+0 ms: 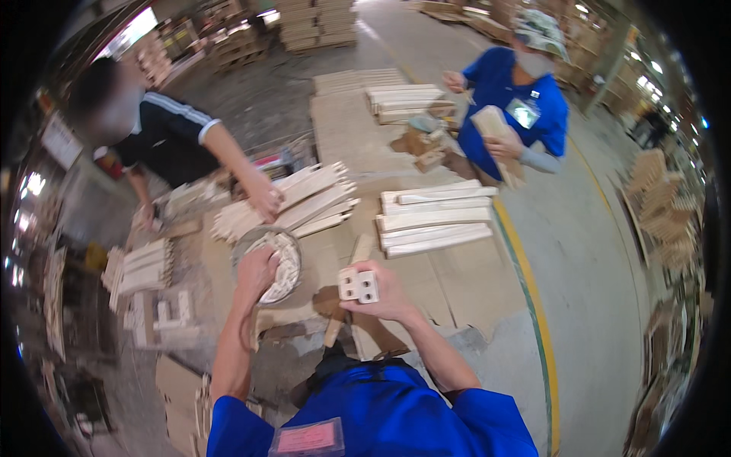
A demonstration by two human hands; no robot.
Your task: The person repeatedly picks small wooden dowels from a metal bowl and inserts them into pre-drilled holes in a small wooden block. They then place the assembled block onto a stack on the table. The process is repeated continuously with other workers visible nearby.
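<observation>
My left hand (257, 273) reaches into a round grey bowl (241, 250) full of small pale pieces (285, 263) that look like wooden dowels. Its fingers are curled down among them, and whatever they pinch is hidden. In my right hand (392, 293) are two pale wooden bars (358, 286), held side by side with their ends turned up toward me. Each end shows two dark drilled holes. The fingers wrap round the bars just right of the bowl, above the table.
Stacks of wooden slats (434, 217) lie on the cardboard-covered table (457, 293). More slats (304, 198) lie beyond the bowl, under the hand of a co-worker (171, 137) at left. Another co-worker in blue (510, 107) holds a board at far right. A yellow floor line (533, 305) runs along the right.
</observation>
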